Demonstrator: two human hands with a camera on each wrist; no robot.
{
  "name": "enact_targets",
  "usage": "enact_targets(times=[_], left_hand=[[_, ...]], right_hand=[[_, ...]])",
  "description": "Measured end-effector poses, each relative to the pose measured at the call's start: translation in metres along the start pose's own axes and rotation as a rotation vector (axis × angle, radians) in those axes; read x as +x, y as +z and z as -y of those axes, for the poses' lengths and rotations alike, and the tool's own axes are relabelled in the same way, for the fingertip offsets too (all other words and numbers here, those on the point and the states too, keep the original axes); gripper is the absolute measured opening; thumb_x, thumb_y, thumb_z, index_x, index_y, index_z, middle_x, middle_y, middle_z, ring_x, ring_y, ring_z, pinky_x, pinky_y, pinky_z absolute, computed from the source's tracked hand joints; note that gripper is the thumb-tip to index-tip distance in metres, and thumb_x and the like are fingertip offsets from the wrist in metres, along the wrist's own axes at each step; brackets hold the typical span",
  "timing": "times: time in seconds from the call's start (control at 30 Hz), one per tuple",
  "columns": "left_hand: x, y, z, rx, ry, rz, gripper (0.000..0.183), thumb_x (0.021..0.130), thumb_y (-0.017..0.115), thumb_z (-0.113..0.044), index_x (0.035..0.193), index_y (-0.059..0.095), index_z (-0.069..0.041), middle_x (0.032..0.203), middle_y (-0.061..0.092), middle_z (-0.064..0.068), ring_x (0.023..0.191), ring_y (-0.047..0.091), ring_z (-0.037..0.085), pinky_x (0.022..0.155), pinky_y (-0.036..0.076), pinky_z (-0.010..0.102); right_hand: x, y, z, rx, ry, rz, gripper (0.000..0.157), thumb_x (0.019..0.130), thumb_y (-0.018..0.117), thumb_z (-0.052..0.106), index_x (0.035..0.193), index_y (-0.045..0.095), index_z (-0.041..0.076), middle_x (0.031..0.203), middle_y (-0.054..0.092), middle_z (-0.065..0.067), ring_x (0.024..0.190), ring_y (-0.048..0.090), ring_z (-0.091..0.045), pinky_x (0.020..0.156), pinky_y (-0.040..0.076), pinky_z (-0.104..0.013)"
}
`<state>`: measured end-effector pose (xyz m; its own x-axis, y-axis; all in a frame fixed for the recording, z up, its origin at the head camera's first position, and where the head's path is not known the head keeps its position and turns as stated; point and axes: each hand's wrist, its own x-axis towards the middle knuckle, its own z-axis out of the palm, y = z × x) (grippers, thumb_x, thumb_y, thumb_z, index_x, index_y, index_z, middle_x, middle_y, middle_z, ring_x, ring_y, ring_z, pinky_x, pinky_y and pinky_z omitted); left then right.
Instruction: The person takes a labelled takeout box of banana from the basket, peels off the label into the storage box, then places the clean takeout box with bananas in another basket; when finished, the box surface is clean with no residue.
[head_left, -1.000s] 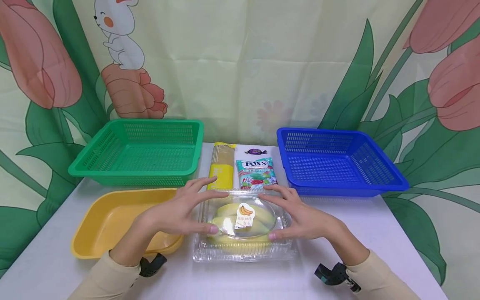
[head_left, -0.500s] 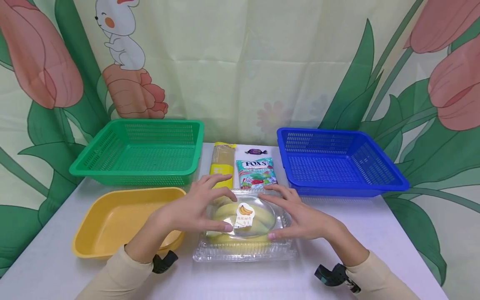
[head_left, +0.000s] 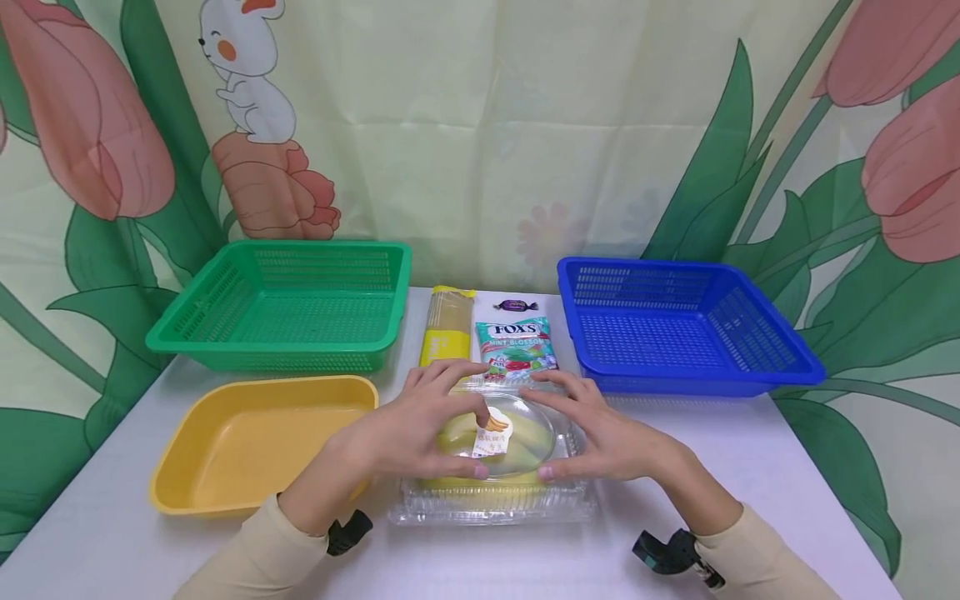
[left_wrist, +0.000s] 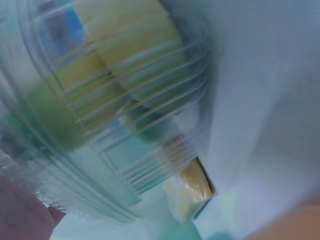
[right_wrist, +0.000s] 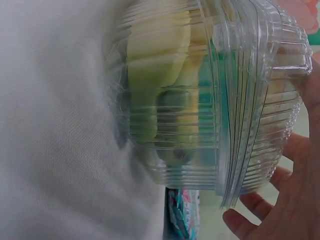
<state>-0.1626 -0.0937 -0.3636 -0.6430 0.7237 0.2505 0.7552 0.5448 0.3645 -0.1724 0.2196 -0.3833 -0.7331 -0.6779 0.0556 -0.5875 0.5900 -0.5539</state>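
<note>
A clear plastic clamshell box (head_left: 495, 500) of bananas (head_left: 532, 433) stands at the middle of the table, its lid bearing a banana sticker (head_left: 492, 433). My left hand (head_left: 427, 425) spreads over the left part of the lid, fingers bent, index fingertip at the sticker and thumb near the oval window's lower edge. On the right, my right hand (head_left: 600, 433) lies along the lid with thumb and fingers apart. In the right wrist view its fingers (right_wrist: 250, 205) reach beside the box's ribbed lid. Through the clear wall the left wrist view shows the bananas (left_wrist: 140, 55).
Behind the box lie a pack of dried noodles (head_left: 448, 329), a Fox's candy bag (head_left: 517, 346) and a purple wrapped candy (head_left: 516, 306). A green basket (head_left: 277, 346) stands back left, a yellow basin (head_left: 247, 500) front left, a blue basket (head_left: 697, 383) back right.
My left hand has moved right, from the box's left edge further over the lid to the sticker. The right hand and the box keep their places; the head view has shifted slightly.
</note>
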Motion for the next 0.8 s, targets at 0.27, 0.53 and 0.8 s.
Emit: enact_targets(times=[0.27, 0.53, 0.8], left_hand=[[0.006, 0.007, -0.003, 0.051, -0.005, 0.016, 0.042, 0.082, 0.073, -0.070, 0.097, 0.061, -0.033, 0.159, 0.038, 0.003, 0.147, 0.029, 0.027, 0.117, 0.026, 0.057], [0.012, 0.016, -0.007, 0.048, 0.004, 0.019, 0.037, 0.085, 0.071, -0.068, 0.091, 0.057, -0.034, 0.156, 0.040, -0.001, 0.144, 0.031, 0.020, 0.109, 0.034, 0.051], [0.012, 0.018, -0.008, 0.044, -0.003, 0.009, 0.026, 0.093, 0.069, -0.056, 0.090, 0.058, -0.033, 0.155, 0.042, 0.002, 0.143, 0.034, 0.023, 0.108, 0.034, 0.051]], right_hand=[[-0.001, 0.002, -0.001, 0.009, 0.004, -0.008, 0.089, 0.083, 0.080, 0.056, 0.159, 0.039, 0.034, 0.167, 0.020, -0.002, 0.147, 0.019, -0.039, 0.100, 0.039, -0.076], [0.000, 0.004, -0.002, 0.010, 0.000, -0.014, 0.088, 0.083, 0.079, 0.059, 0.158, 0.039, 0.038, 0.166, 0.021, 0.000, 0.147, 0.020, -0.037, 0.100, 0.040, -0.075], [-0.001, 0.003, -0.002, 0.012, -0.004, -0.020, 0.087, 0.083, 0.079, 0.057, 0.158, 0.039, 0.039, 0.166, 0.021, 0.000, 0.145, 0.022, -0.036, 0.099, 0.042, -0.073]])
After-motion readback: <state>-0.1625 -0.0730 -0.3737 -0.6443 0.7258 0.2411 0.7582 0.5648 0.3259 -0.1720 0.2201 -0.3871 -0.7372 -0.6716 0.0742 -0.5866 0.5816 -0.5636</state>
